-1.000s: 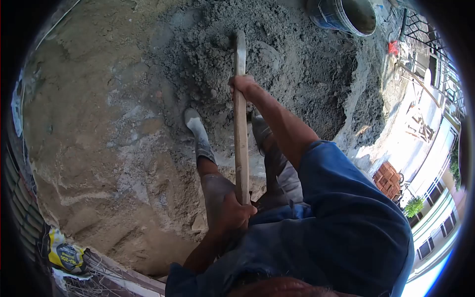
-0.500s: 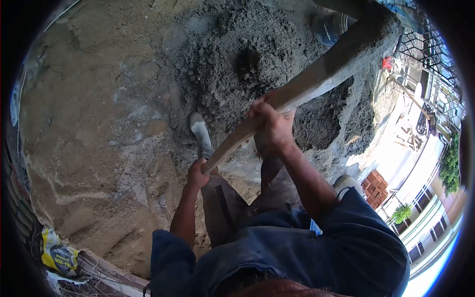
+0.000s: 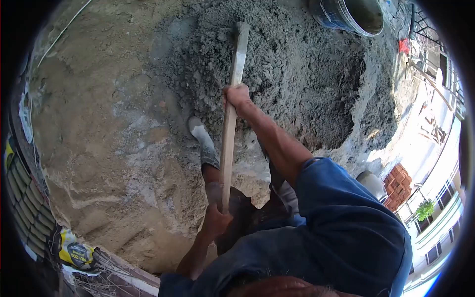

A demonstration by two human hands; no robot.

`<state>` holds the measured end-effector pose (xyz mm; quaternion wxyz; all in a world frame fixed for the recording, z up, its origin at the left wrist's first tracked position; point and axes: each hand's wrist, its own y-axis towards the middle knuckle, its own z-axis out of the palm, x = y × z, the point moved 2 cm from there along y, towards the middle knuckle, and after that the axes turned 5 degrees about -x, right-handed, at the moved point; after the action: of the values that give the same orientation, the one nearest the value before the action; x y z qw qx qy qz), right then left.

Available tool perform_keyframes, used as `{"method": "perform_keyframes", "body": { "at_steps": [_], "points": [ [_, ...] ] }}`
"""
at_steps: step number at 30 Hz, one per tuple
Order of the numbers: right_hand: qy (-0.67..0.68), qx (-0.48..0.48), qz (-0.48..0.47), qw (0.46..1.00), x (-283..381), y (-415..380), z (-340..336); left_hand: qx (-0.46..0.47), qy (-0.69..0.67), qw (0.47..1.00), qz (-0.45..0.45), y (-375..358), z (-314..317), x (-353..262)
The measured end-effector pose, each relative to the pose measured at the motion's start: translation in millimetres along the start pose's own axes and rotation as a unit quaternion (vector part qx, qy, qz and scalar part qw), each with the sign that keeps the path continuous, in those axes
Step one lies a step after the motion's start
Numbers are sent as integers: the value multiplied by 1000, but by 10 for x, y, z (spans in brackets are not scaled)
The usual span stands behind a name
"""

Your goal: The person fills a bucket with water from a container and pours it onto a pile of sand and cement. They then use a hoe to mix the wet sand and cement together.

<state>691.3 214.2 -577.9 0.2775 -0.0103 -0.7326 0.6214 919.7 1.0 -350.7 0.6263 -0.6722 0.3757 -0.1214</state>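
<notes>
I hold a long wooden tool handle [image 3: 228,133] with both hands. My right hand [image 3: 236,95] grips it partway down its length, and my left hand [image 3: 216,221] grips its near end by my knee. The far end of the handle is sunk in a heap of dark grey wet mortar [image 3: 297,74]; the blade is hidden in the mix. My boot [image 3: 202,138] stands at the edge of the heap, left of the handle.
A blue bucket [image 3: 346,14] stands behind the heap at the top. Tan sand [image 3: 99,148] spreads to the left. A yellow bag [image 3: 76,253] lies at bottom left. Stacked red bricks [image 3: 398,185] and a building front are to the right.
The handle was swung up to the right half a second ago; it has come back down and its end is again in the grey heap. My left hand has dropped toward my knee.
</notes>
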Motion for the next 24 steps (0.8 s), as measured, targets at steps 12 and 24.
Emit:
{"method": "perform_keyframes", "body": {
  "at_steps": [12, 24],
  "points": [
    [322, -62, -271, 905, 975, -1597, -1133, -52, 178, 952, 245, 1536, -734, -235],
    [203, -169, 23, 964, -939, -713, 626, 66, 282, 957, -14, 826, -2084, 1235]
  ]
}}
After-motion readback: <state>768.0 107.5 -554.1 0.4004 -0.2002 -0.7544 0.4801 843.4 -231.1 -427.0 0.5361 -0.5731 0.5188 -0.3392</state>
